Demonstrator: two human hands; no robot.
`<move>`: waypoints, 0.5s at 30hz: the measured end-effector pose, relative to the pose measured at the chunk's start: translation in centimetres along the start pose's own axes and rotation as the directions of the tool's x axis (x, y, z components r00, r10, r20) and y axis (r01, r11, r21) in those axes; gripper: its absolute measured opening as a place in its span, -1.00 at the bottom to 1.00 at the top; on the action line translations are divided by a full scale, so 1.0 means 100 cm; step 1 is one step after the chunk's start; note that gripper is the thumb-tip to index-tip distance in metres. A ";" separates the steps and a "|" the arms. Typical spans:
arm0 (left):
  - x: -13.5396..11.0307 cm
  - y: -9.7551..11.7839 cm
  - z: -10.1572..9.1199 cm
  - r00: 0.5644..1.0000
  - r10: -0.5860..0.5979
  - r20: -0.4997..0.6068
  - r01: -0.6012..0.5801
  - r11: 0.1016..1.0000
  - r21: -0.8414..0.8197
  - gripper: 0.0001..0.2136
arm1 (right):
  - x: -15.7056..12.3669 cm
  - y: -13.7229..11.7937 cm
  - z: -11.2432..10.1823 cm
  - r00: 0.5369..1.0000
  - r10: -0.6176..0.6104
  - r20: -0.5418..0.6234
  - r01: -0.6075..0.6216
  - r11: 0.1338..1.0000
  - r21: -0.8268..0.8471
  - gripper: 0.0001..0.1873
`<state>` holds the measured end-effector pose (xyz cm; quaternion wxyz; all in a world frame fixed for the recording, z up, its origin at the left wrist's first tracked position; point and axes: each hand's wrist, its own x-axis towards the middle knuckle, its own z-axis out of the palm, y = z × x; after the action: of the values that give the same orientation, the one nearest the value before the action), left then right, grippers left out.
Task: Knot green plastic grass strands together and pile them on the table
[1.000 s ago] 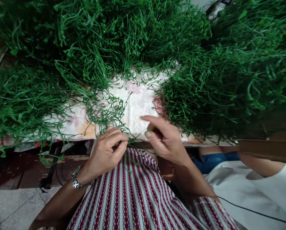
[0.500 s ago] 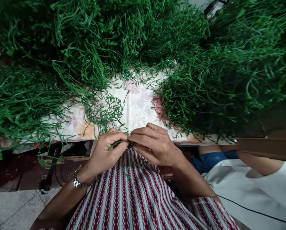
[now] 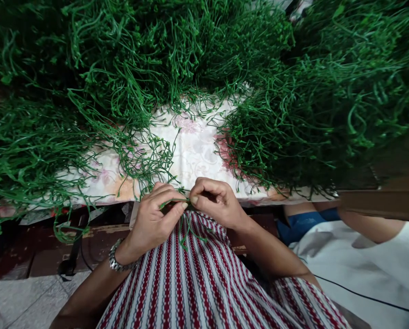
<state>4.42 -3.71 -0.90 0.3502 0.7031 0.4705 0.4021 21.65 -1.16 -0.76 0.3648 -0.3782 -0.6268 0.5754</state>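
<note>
My left hand (image 3: 157,218), with a metal watch on the wrist, pinches a thin green plant stem (image 3: 170,201) between thumb and fingers. Thumb and forefinger of my right hand (image 3: 215,201) are pressed together on the same stem, right beside the left fingertips. Forked green ends dangle below the hands, in front of the striped garment (image 3: 187,274). Whether the stem is real or artificial I cannot tell, and the exact spot held is hidden by the fingers.
Large heaps of similar green stems (image 3: 129,55) cover the back and left, with another heap (image 3: 310,119) at the right. They lie on a flowered tablecloth (image 3: 197,157). A cardboard box (image 3: 382,205) stands at right, near a seated person in a white top (image 3: 355,265).
My right fingers have curled into a tighter pinch beside the left fingertips. The left hand still holds the stem, and the view has shifted slightly.
</note>
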 end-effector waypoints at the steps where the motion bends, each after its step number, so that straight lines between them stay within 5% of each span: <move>1: 0.000 -0.001 0.001 0.999 0.032 -0.008 -0.032 0.999 0.028 -0.93 | 0.000 0.001 0.003 0.998 0.061 -0.036 -0.057 0.993 0.100 -0.89; 4: -0.002 -0.004 0.002 0.984 0.176 -0.031 -0.171 0.977 0.125 -0.90 | 0.000 0.006 0.012 0.970 0.218 -0.106 -0.171 0.925 0.340 -0.88; 7: -0.003 -0.008 0.003 0.951 0.308 -0.008 -0.298 0.928 0.223 -0.84 | -0.001 0.011 0.017 0.952 0.277 -0.130 -0.215 0.908 0.360 -0.89; 11: -0.004 -0.009 0.004 0.958 0.276 0.075 -0.286 0.928 0.238 -0.85 | -0.005 0.012 0.013 0.983 0.059 -0.177 -0.045 0.995 0.084 -0.91; 15: -0.005 -0.005 0.004 0.987 0.154 0.046 -0.159 0.979 0.128 -0.88 | -0.005 0.008 0.000 0.982 -0.190 0.004 0.189 0.970 -0.156 -0.88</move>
<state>4.45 -4.07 -1.64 0.2789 0.7665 0.4326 0.3840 21.88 -1.59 -1.54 0.3909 -0.3470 -0.7010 0.4852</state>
